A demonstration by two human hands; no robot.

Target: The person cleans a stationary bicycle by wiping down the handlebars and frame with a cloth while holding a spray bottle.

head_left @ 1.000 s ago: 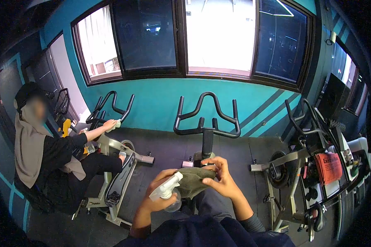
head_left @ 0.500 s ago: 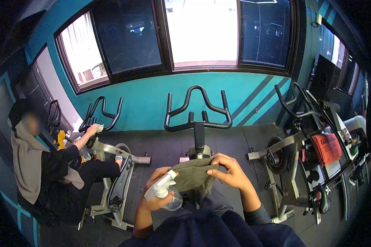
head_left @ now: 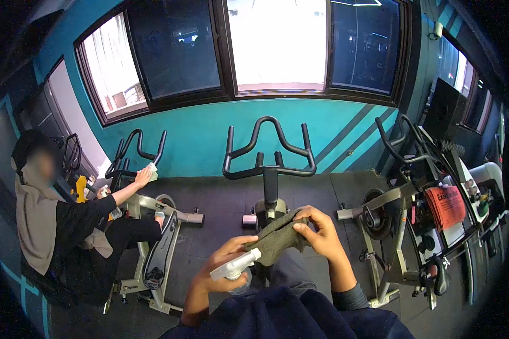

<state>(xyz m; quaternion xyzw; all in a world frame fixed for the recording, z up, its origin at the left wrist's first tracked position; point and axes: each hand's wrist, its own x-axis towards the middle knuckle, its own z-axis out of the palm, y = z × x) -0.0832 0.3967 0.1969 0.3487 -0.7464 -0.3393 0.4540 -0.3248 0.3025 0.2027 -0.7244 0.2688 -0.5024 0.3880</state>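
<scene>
My left hand (head_left: 223, 263) is wrapped round a clear spray bottle with a white trigger head (head_left: 236, 265), its nozzle pointing up to the right. A folded olive-green cloth (head_left: 277, 240) stretches between my two hands, and its left end meets the fingers of my left hand. Thumb and fingers of my right hand (head_left: 318, 231) pinch the cloth's upper right corner. Just beyond the cloth stands an exercise bike with black handlebars (head_left: 270, 169), its lower part partly hidden by my hands and the cloth.
To the left a person (head_left: 68, 220) sits by another exercise bike (head_left: 152, 248), one hand holding a pale cloth (head_left: 152, 172) near its handlebars. A third bike (head_left: 390, 237) stands at the right, beside an orange paper sign (head_left: 444, 207). Windows line the teal wall (head_left: 209, 141) ahead.
The cloth has tilted, its right end rising with my right hand. The spray bottle's head has turned flatter, toward the right. The other person's hand with the pale cloth has moved right.
</scene>
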